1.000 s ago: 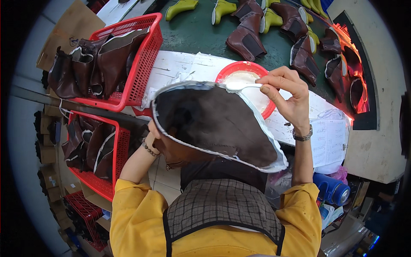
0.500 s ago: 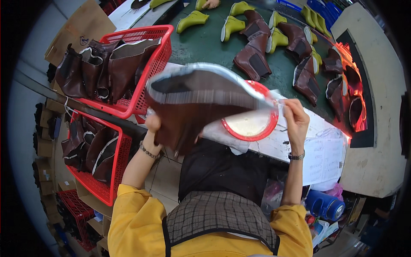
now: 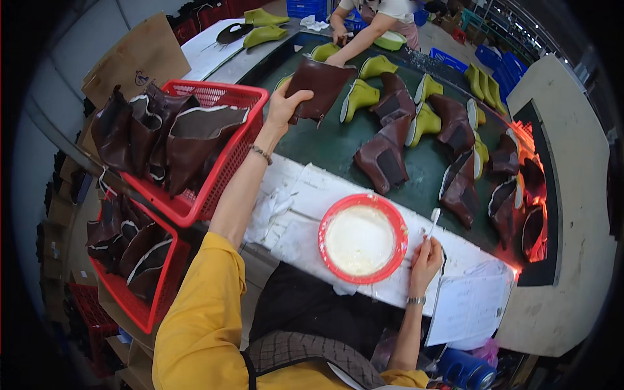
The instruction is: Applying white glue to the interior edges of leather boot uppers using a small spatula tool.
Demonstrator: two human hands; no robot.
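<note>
My left hand (image 3: 281, 110) is stretched out over the green belt (image 3: 312, 156), closed on the edge of a brown leather boot upper (image 3: 322, 88). Low over the white bench, my right hand (image 3: 426, 261) pinches a small brush (image 3: 435, 218) with a white head pointing up. Between my arms a red bowl (image 3: 325, 242) of creamy white paste (image 3: 359, 239) rests on the bench. Several brown boot uppers (image 3: 383, 156) and lime-green boot lasts (image 3: 361, 97) lie on the belt, beyond the bowl.
Red baskets (image 3: 224, 166) of brown uppers stand at the left. A glowing orange heater opening (image 3: 534, 195) is at the belt's right end. Papers (image 3: 468, 305) hang by the bench's right end. Across the belt, a co-worker's arm (image 3: 367, 39) reaches in near my held upper.
The boot upper has gone from in front of me to the far left over the belt, in my left hand. My right hand has let go of its edge and dropped beside the bowl.
</note>
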